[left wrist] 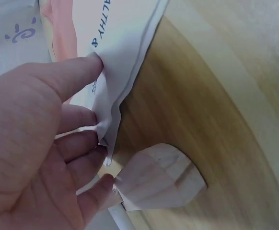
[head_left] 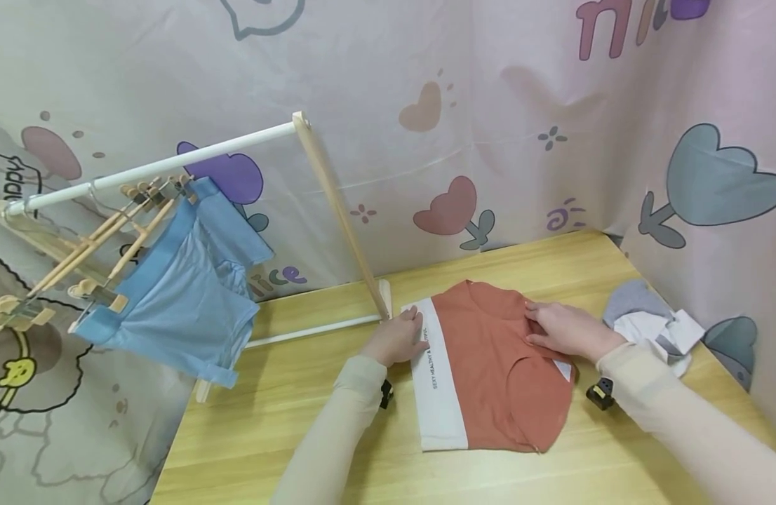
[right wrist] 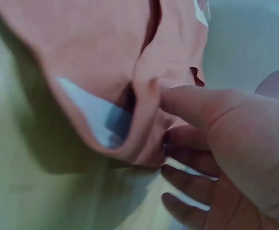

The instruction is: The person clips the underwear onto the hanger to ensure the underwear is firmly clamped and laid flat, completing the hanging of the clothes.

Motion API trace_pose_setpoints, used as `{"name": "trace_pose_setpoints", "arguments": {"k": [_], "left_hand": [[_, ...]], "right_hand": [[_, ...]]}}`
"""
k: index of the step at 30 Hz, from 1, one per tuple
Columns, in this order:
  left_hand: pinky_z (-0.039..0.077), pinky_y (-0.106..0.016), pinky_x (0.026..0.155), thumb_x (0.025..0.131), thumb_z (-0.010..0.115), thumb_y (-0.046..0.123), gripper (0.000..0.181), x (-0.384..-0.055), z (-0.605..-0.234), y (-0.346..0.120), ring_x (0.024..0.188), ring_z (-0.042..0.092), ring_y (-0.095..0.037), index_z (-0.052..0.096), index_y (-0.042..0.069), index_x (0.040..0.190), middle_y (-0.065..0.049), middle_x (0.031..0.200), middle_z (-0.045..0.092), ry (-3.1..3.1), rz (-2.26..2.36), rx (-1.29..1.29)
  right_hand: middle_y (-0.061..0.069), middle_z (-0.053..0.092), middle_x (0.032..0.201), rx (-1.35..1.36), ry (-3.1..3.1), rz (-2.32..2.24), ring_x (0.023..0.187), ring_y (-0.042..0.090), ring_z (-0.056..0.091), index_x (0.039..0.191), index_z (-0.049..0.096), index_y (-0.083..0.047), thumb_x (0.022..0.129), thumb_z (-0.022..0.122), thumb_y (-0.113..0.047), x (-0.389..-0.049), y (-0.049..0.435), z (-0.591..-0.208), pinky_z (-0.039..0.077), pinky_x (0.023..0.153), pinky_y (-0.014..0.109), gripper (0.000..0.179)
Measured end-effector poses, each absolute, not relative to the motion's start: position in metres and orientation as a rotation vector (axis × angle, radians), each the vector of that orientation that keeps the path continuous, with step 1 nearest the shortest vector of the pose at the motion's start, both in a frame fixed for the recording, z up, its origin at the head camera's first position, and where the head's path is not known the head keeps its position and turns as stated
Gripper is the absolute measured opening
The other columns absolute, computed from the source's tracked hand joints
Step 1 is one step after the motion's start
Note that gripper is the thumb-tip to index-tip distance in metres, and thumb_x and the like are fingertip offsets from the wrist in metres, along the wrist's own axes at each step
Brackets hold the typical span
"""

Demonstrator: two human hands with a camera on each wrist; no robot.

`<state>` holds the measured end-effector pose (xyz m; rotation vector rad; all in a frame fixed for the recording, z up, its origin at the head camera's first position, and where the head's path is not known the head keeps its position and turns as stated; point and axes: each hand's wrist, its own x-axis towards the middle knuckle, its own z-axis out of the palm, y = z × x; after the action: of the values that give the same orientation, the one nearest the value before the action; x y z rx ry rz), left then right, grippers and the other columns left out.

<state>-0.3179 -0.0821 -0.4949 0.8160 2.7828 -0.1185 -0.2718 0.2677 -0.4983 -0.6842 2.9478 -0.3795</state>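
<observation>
Cream sleeves closest, both forearms reaching in from the bottom edge. Between the hands: orange-red briefs, laid on the wood-grain tabletop right of centre, waist end toward the rack, leg openings toward the right. White waistband carries dark print, "SEXY HEALTHY &" readable, rest partly covered by fingers. Left hand grasping: pinches the far corner of the waistband, thumb on the printed face, fingers curled behind, edge slightly bunched in the left wrist view. Right hand also grasping: thumb and forefinger pinch fabric at the opposite end, on the far side; lower fingers lie apart from the cloth. Pale lining patch shows beside that pinch. Small black devices, one by each wrist, right one plainer to see. Just beside the left fingertips, wooden foot of the drying rack. Rack stands at the left, wooden uprights, white top rod. Wooden clip hangers hang from it; light-blue underwear clipped by the waist, tilted. Right of the right hand, crumpled grey-and-white cloth on the tabletop. Behind everything, pale curtain printed with hearts, flowers and lettering.
</observation>
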Motion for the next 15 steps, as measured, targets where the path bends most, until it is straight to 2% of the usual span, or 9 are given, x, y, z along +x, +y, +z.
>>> {"name": "trace_pose_setpoints", "arguments": {"k": [9, 11, 15], "left_hand": [[0.048, -0.048, 0.12, 0.105, 0.066, 0.045, 0.068, -0.32, -0.492, -0.079, 0.151, 0.052, -0.034, 0.051, 0.003, 0.156, -0.02, 0.168, 0.044, 2.799, -0.088, 0.788], [0.05, -0.047, 0.119, 0.104, 0.068, 0.044, 0.063, -0.32, -0.492, -0.078, 0.149, 0.054, -0.034, 0.056, 0.003, 0.151, -0.019, 0.167, 0.046, 2.808, -0.076, 0.777], [0.054, -0.048, 0.113, 0.103, 0.071, 0.039, 0.044, -0.317, -0.49, -0.072, 0.143, 0.06, -0.033, 0.067, 0.006, 0.132, -0.018, 0.162, 0.053, 2.851, -0.023, 0.765]], "right_hand": [[0.035, 0.053, 0.154, -0.63, 2.868, -0.33, 0.134, 0.056, 0.058, 0.14, 0.064, 0.01, 0.095, 0.082, -0.03, -0.275, 0.279, -0.489, 0.052, 0.107, 0.064, 0.062], [0.035, 0.055, 0.152, -0.664, 2.888, -0.325, 0.135, 0.056, 0.058, 0.139, 0.065, 0.009, 0.096, 0.081, -0.029, -0.275, 0.278, -0.489, 0.051, 0.109, 0.064, 0.06], [0.034, 0.062, 0.145, -0.773, 2.947, -0.332, 0.134, 0.052, 0.061, 0.135, 0.069, 0.007, 0.096, 0.081, -0.031, -0.272, 0.269, -0.492, 0.052, 0.109, 0.062, 0.055]]}}
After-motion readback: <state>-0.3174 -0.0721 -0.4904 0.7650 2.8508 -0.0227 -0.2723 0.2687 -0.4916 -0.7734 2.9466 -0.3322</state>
